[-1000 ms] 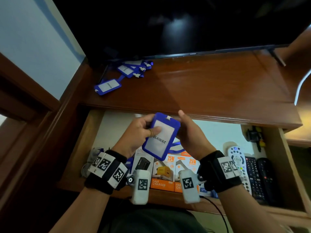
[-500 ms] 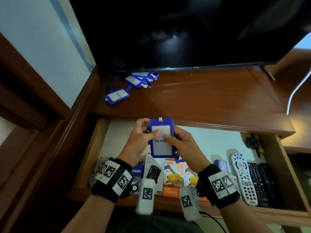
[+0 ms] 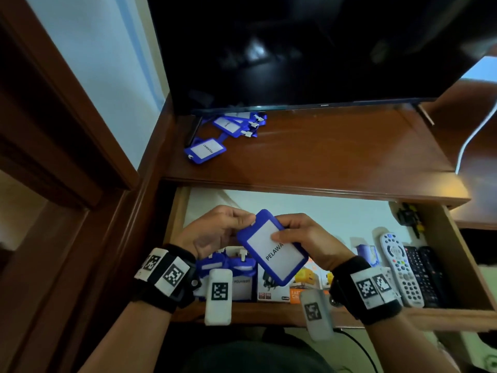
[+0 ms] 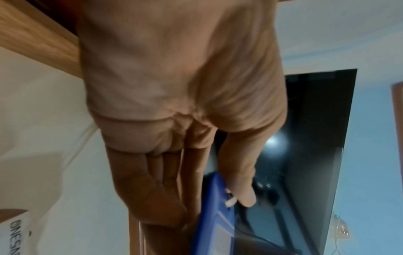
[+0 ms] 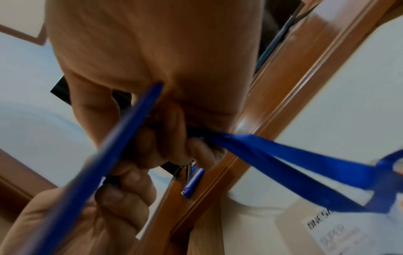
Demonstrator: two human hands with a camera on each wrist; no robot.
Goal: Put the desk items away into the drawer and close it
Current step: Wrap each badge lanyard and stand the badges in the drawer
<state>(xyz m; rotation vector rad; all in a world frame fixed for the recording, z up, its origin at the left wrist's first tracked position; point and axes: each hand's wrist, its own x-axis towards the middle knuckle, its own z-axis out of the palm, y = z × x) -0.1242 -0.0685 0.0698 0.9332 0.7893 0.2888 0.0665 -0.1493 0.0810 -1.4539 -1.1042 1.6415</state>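
A blue card holder [image 3: 271,249] with a white card reading PELAWA is held over the open drawer [image 3: 317,208], tilted. My left hand [image 3: 220,230] pinches its top-left corner, thumb by the white clip [image 4: 230,202]. My right hand [image 3: 304,238] grips its right edge with the thumb on the card; the right wrist view shows the holder [image 5: 104,155] edge-on, and its blue lanyard [image 5: 294,170] trailing from the curled fingers. Several more blue card holders [image 3: 212,141] lie on the desk top at the back left, under the screen.
In the drawer lie more blue holders [image 3: 236,267], charger boxes [image 3: 306,286], and remote controls [image 3: 403,267] at the right. A black TV screen [image 3: 309,49] stands at the back of the wooden desk top [image 3: 336,154]. A wooden door frame [image 3: 67,130] is at the left.
The card holder has turned from upright to tilted, its top swung left, and both hands have shifted their hold on it. The head view has also risen a little.
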